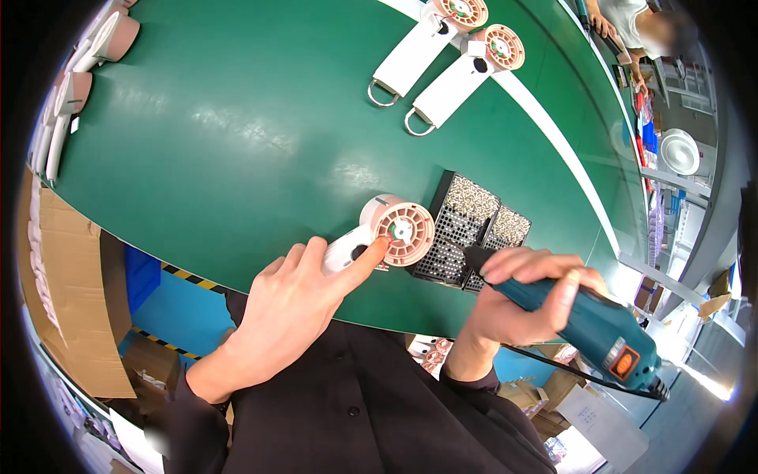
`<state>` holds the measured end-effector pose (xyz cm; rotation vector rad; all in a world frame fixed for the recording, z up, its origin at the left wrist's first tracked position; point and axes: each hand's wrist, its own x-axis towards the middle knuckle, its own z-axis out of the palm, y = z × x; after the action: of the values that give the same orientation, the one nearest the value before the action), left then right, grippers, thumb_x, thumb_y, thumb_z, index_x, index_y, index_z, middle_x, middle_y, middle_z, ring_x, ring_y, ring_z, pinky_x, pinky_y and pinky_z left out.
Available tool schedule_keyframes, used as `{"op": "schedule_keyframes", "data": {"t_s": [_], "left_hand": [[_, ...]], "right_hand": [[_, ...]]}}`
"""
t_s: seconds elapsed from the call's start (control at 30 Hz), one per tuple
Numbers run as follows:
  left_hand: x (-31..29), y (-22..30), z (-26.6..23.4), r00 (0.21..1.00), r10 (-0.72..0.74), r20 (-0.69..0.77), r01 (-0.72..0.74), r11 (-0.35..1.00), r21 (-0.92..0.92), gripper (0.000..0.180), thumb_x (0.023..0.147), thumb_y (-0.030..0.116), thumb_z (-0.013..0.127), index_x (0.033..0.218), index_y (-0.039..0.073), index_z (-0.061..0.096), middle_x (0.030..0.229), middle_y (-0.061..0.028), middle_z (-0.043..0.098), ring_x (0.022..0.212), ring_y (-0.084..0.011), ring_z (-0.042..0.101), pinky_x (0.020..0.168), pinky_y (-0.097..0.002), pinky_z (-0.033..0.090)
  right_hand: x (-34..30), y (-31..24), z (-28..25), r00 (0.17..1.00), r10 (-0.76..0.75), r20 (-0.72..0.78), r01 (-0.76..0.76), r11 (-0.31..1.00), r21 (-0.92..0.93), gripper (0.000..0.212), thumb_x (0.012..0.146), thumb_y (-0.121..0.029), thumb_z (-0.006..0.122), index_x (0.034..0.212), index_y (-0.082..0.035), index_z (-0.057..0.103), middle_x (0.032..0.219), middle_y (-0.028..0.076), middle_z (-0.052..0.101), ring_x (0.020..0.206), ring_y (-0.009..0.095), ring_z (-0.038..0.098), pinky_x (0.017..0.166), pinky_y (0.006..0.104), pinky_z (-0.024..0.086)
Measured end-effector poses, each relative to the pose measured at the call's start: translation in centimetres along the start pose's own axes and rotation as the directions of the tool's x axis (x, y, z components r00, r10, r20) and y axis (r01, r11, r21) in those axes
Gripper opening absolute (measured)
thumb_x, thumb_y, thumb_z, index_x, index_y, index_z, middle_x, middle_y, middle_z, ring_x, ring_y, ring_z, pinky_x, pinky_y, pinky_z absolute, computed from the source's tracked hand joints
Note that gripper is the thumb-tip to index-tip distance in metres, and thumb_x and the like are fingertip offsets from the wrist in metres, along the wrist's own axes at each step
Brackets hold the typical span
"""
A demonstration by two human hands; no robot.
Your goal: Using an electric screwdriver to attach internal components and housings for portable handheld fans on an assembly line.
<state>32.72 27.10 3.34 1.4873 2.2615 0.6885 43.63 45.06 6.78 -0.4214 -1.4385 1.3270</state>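
My left hand point(288, 304) grips a small handheld fan point(411, 237) by its white handle, with the index finger reaching onto the round pink head. The head's open face points up and shows thin wires around its middle. In my right hand point(501, 312) is a teal electric screwdriver point(596, 324) with a black cord, its dark nose angled toward two black screw trays point(452, 225). The bit's tip is hard to make out against the perforated trays. Small screws are heaped at the far ends of the trays and scattered over their holes.
Two similar fans point(452, 96) lie at the back of the green table point(197, 150), near a curved white strip point(553, 130). More fans point(71, 95) line the left edge. A cardboard box point(79, 292) stands at left. Another person point(628, 24) works at the far right.
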Motion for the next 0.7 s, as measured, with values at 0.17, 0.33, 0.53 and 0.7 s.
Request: {"op": "schedule_keyframes", "data": {"t_s": [0.17,0.33,0.53,0.7], "left_hand": [[-0.9,-0.3,0.1,0.999,0.043,0.015,-0.043,0.999,0.023,0.067,0.074,0.002,0.062,0.135,0.025,0.05,0.074,-0.0077,0.041,0.062,-0.0196,0.051,0.051,-0.0308,0.046],[-0.9,-0.4,-0.2,0.999,0.052,0.003,-0.052,0.998,-0.019,0.066,0.073,0.002,0.062,0.134,0.024,0.051,0.073,-0.0071,0.041,0.061,-0.0192,0.05,0.05,-0.0296,0.045],[-1.0,-0.5,0.0,0.998,0.058,-0.011,-0.058,0.998,0.01,0.066,0.071,0.004,0.063,0.133,0.024,0.052,0.073,-0.0062,0.042,0.062,-0.0177,0.051,0.05,-0.027,0.045],[-0.9,-0.8,0.0,0.998,0.063,-0.021,-0.063,0.998,0.01,0.065,0.071,0.005,0.064,0.132,0.024,0.052,0.072,-0.0058,0.042,0.06,-0.0173,0.051,0.049,-0.0266,0.044]], "right_hand": [[0.2,-2.2,1.7,0.992,-0.096,0.083,0.089,0.992,0.085,0.017,0.097,-0.016,0.042,0.11,-0.006,0.038,0.065,0.014,0.048,0.038,0.028,0.049,0.035,0.041,0.048],[-0.1,-2.7,3.9,0.965,-0.071,0.254,0.026,0.984,0.178,0.022,0.098,-0.018,0.044,0.114,-0.005,0.035,0.072,0.016,0.053,0.052,0.03,0.057,0.049,0.0425,0.054],[-1.1,-1.9,5.4,0.968,-0.036,0.248,-0.014,0.98,0.197,0.023,0.098,-0.018,0.045,0.112,-0.004,0.034,0.074,0.017,0.053,0.052,0.03,0.057,0.05,0.0433,0.054],[-1.3,-1.4,5.9,0.954,0.07,0.293,-0.118,0.982,0.15,0.023,0.097,-0.014,0.05,0.109,-0.004,0.034,0.077,0.018,0.054,0.057,0.03,0.059,0.057,0.046,0.053]]}}
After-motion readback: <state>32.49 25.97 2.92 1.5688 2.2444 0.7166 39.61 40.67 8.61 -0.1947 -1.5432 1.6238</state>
